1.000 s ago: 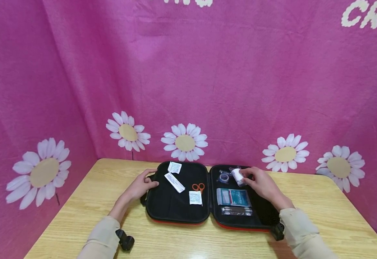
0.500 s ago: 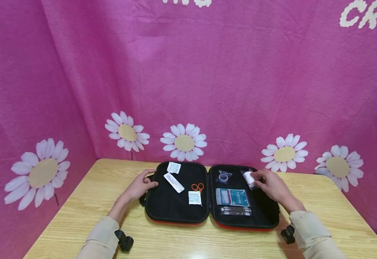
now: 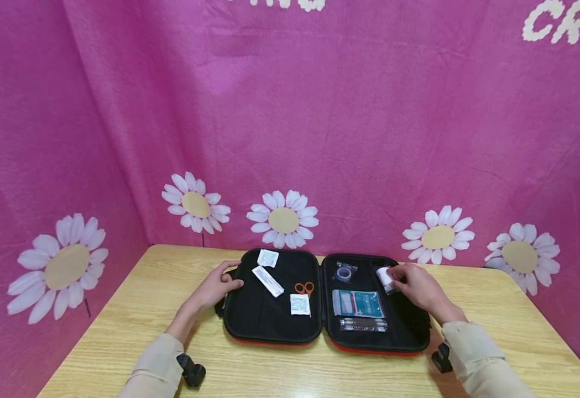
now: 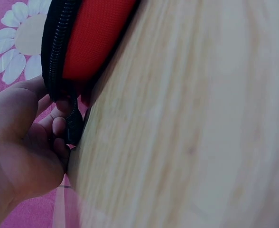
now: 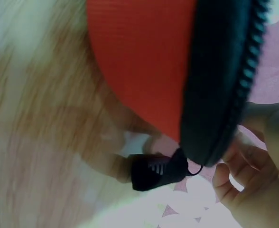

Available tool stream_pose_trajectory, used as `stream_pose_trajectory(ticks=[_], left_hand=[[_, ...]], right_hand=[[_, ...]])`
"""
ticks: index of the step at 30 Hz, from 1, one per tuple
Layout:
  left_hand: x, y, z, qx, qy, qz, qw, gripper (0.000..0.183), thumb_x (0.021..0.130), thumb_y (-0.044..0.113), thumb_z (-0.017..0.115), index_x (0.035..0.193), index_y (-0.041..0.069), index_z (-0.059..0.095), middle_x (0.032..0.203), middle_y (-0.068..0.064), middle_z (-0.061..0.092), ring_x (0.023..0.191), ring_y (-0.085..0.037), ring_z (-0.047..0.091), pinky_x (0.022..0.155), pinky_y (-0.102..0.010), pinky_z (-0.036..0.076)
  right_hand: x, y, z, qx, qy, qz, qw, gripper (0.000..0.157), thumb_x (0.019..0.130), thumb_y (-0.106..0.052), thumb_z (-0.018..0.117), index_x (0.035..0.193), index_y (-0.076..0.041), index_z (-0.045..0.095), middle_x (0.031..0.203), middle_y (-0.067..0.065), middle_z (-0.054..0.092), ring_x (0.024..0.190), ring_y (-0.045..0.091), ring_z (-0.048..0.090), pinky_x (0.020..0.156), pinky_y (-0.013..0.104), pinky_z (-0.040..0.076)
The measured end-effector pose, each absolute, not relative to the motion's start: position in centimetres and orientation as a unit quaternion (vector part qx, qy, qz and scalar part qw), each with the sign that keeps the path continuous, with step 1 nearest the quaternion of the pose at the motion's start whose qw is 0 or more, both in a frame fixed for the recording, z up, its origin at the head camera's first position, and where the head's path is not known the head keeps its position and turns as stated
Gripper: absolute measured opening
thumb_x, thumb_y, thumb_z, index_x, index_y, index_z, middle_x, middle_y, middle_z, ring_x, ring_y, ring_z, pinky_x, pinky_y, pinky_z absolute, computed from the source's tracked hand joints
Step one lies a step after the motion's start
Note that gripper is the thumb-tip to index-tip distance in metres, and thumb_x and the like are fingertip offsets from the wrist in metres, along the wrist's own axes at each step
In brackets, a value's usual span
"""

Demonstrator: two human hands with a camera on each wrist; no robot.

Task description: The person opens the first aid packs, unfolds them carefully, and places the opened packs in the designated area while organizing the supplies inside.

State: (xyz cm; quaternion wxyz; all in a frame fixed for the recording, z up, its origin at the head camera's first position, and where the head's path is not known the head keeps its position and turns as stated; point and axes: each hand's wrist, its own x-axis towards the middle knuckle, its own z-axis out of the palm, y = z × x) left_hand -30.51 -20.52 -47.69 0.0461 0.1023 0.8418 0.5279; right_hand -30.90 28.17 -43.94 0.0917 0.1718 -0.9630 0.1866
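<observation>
A black-lined first-aid case (image 3: 275, 326) with a red shell lies spread open on the table. My left hand (image 3: 219, 284) grips its left rim, thumb above and fingers curled below; the zipped edge (image 4: 59, 47) shows in the left wrist view. My right hand (image 3: 421, 288) pinches a wrapped white bandage roll (image 3: 385, 279) at the upper right of the right half. A tape roll (image 3: 344, 272), a teal packet (image 3: 358, 303) and a clear-wrapped pack (image 3: 363, 324) lie left of it. The roll is hidden in the right wrist view.
In the left half are orange-handled scissors (image 3: 304, 287), a white square packet (image 3: 299, 304), a long white packet (image 3: 268, 281) and another small packet (image 3: 267, 258). The wooden table (image 3: 270, 370) ends at a pink daisy-printed cloth (image 3: 290, 121).
My right hand has carried the bandage roll rightward, from beside the tape roll to the upper right of the case, and lowered it slightly. The left hand stays on the rim.
</observation>
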Motion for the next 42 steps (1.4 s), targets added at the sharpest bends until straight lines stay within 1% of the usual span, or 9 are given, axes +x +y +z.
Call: stream_pose_trajectory(ticks=[7, 14, 18, 25, 31, 35, 37, 39, 42], left_hand=[[-30.4, -20.7, -47.3, 0.098, 0.84, 0.532, 0.049, 0.058, 0.095, 0.013, 0.064, 0.147, 0.001, 0.041, 0.064, 0.002, 0.047, 0.058, -0.008, 0.043, 0.059, -0.023, 0.037], [-30.5, -20.9, -47.5, 0.094, 0.84, 0.531, 0.049, 0.058, 0.095, 0.012, 0.064, 0.147, 0.001, 0.041, 0.064, 0.002, 0.048, 0.057, -0.008, 0.042, 0.057, -0.023, 0.036], [-30.5, -21.0, -47.5, 0.094, 0.84, 0.533, 0.051, 0.058, 0.095, 0.012, 0.064, 0.147, 0.002, 0.04, 0.064, 0.002, 0.048, 0.056, -0.008, 0.042, 0.056, -0.023, 0.037], [-30.5, -21.3, -47.6, 0.093, 0.841, 0.53, 0.05, 0.058, 0.095, 0.013, 0.065, 0.147, 0.002, 0.041, 0.064, 0.003, 0.047, 0.056, -0.008, 0.041, 0.056, -0.023, 0.036], [-30.5, -21.2, -47.6, 0.094, 0.838, 0.534, 0.051, 0.058, 0.094, 0.013, 0.065, 0.147, 0.002, 0.041, 0.064, 0.003, 0.048, 0.055, -0.008, 0.041, 0.055, -0.022, 0.036], [-30.5, -21.3, -47.7, 0.104, 0.834, 0.539, 0.048, 0.059, 0.095, 0.012, 0.065, 0.147, 0.0, 0.04, 0.064, 0.002, 0.049, 0.055, -0.008, 0.042, 0.053, -0.022, 0.036], [-30.2, -21.1, -47.1, 0.107, 0.832, 0.542, 0.049, 0.059, 0.095, 0.009, 0.064, 0.146, -0.003, 0.039, 0.064, 0.0, 0.049, 0.054, -0.008, 0.041, 0.053, -0.022, 0.036], [-30.1, -20.9, -47.1, 0.114, 0.83, 0.543, 0.047, 0.059, 0.095, 0.008, 0.063, 0.146, -0.005, 0.038, 0.065, -0.001, 0.05, 0.054, -0.008, 0.041, 0.052, -0.022, 0.036], [-30.1, -20.6, -47.1, 0.114, 0.833, 0.54, 0.049, 0.059, 0.095, 0.009, 0.063, 0.146, -0.005, 0.038, 0.065, -0.001, 0.05, 0.055, -0.008, 0.042, 0.053, -0.022, 0.036]], right_hand=[[-31.3, 27.1, -43.8, 0.189, -0.956, 0.208, 0.089, 0.022, 0.086, -0.003, 0.07, 0.105, 0.006, 0.072, 0.09, 0.013, 0.072, 0.08, 0.02, 0.063, 0.076, 0.044, 0.053], [-31.6, 26.0, -43.7, 0.172, -0.95, 0.25, 0.07, 0.026, 0.092, -0.016, 0.068, 0.107, 0.004, 0.073, 0.098, 0.015, 0.074, 0.081, 0.018, 0.062, 0.073, 0.036, 0.052], [-31.7, 25.7, -43.9, 0.145, -0.945, 0.289, 0.05, 0.028, 0.092, -0.019, 0.069, 0.108, 0.004, 0.071, 0.097, 0.015, 0.074, 0.083, 0.018, 0.064, 0.074, 0.033, 0.052], [-31.7, 25.2, -43.9, 0.117, -0.931, 0.346, -0.004, 0.035, 0.093, -0.021, 0.068, 0.115, 0.007, 0.067, 0.099, 0.017, 0.072, 0.08, 0.012, 0.062, 0.068, 0.028, 0.05], [-31.7, 24.9, -43.7, 0.11, -0.926, 0.359, -0.035, 0.039, 0.093, -0.023, 0.068, 0.119, 0.006, 0.065, 0.108, 0.02, 0.071, 0.089, 0.017, 0.064, 0.074, 0.03, 0.05], [-31.8, 24.6, -43.9, 0.103, -0.916, 0.383, -0.058, 0.042, 0.095, -0.022, 0.066, 0.122, 0.009, 0.057, 0.107, 0.021, 0.071, 0.094, 0.021, 0.066, 0.077, 0.029, 0.051], [-31.7, 24.6, -44.1, 0.097, -0.912, 0.394, -0.057, 0.044, 0.096, -0.022, 0.064, 0.123, 0.011, 0.052, 0.103, 0.021, 0.07, 0.093, 0.022, 0.066, 0.077, 0.029, 0.05], [-31.7, 24.7, -44.3, 0.082, -0.916, 0.389, -0.047, 0.046, 0.098, -0.025, 0.062, 0.125, 0.011, 0.051, 0.104, 0.02, 0.067, 0.095, 0.023, 0.062, 0.077, 0.03, 0.048], [-31.7, 24.9, -44.6, 0.074, -0.932, 0.356, -0.007, 0.047, 0.099, -0.027, 0.06, 0.125, 0.012, 0.055, 0.109, 0.025, 0.062, 0.098, 0.029, 0.059, 0.082, 0.038, 0.049]])
